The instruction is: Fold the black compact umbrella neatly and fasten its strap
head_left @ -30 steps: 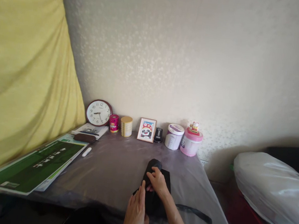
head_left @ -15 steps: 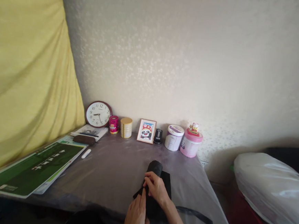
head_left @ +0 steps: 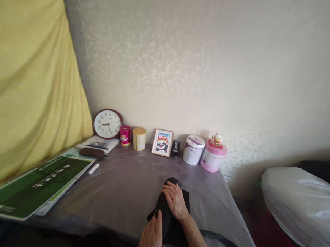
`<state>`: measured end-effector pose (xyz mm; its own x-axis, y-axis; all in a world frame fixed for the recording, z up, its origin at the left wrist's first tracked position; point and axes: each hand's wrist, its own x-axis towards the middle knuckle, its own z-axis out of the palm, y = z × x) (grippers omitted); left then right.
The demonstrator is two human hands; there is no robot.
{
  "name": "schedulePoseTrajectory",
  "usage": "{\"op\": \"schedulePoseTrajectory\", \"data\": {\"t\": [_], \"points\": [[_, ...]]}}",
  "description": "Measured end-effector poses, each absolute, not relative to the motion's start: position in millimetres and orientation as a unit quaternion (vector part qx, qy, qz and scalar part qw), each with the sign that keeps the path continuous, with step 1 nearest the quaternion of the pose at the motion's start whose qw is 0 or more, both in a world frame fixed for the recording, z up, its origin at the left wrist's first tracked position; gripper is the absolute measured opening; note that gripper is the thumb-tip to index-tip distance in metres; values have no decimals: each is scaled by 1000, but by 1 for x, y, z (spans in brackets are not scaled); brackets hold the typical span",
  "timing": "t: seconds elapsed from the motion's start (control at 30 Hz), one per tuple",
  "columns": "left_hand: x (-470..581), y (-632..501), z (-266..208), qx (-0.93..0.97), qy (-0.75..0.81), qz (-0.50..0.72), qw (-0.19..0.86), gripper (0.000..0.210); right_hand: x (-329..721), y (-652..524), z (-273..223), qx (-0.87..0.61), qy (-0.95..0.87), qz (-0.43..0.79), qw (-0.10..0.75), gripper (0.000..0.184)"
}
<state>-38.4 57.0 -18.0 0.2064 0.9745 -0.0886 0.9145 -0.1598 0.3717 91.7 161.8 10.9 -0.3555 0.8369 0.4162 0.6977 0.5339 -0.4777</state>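
A black folded piece of cloth (head_left: 162,206), with a rounded, rolled-looking far end, lies near the table's front; I cannot tell its kind. My right hand (head_left: 175,201) rests flat across its upper part, fingers stretched out and side by side. Against its lower left side lies my left hand (head_left: 152,235), fingers straight and pointing away from me. Neither hand visibly grips anything. From under my right forearm a black strap (head_left: 222,240) runs out to the right over the table.
On the grey-covered table (head_left: 120,188), a clock (head_left: 108,123), tins, a framed panda picture (head_left: 162,142) and a pink-lidded tub (head_left: 213,157) line the wall. Left are a green booklet (head_left: 34,189), brown case (head_left: 92,152) and white pen-like object (head_left: 94,169). A plastic-covered bundle (head_left: 299,198) stands right.
My right hand has opened from a curled grip to flat on the cloth and moved slightly toward its far end. My left hand stays near the lower left side. The view has shifted slightly.
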Motion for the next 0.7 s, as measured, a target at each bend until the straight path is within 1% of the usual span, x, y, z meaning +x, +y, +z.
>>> {"op": "schedulePoseTrajectory", "data": {"t": [0.1,0.2,0.33,0.5,0.6,0.7], "points": [[-39,58,-14,746,634,77,190,89,95,179,10,-483,-808,110,319,34],[-40,59,-10,747,629,72,204,89,97,195,6,-503,-785,113,343,33],[-39,58,-6,747,628,75,207,89,104,208,2,-579,-701,135,394,28],[-38,53,-2,751,625,91,191,86,140,195,2,-667,-593,152,425,34],[-37,49,3,754,622,112,178,83,165,174,-1,-698,-538,192,432,35],[-38,46,10,756,621,108,178,80,177,153,-6,-702,-501,259,435,35]]}}
